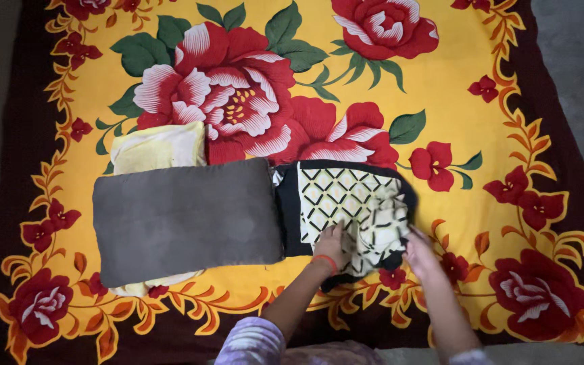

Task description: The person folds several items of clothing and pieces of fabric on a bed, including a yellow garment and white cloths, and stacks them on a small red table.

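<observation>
One blanket [441,88], one grey cushion [184,220], one yellow cushion [157,145], one patterned cover [339,196]. Both forearms extend forward. Left hand [332,245] lies flat on the cover, fingers spread. Right hand [419,253] pinches the cover's bunched right edge. The cover lies just right of the grey cushion, touching it.

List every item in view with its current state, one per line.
Grey pillow: lying flat, bare, partly overlapping the yellow cloth.
Yellow cloth: folded, mostly tucked under the grey pillow.
Black-and-cream lattice cover: half spread, its lower right corner bunched up.
Floral blanket: spread flat beneath everything.
Left hand: pressing on the lattice cover.
Right hand: gripping the cover's bunched edge.
</observation>
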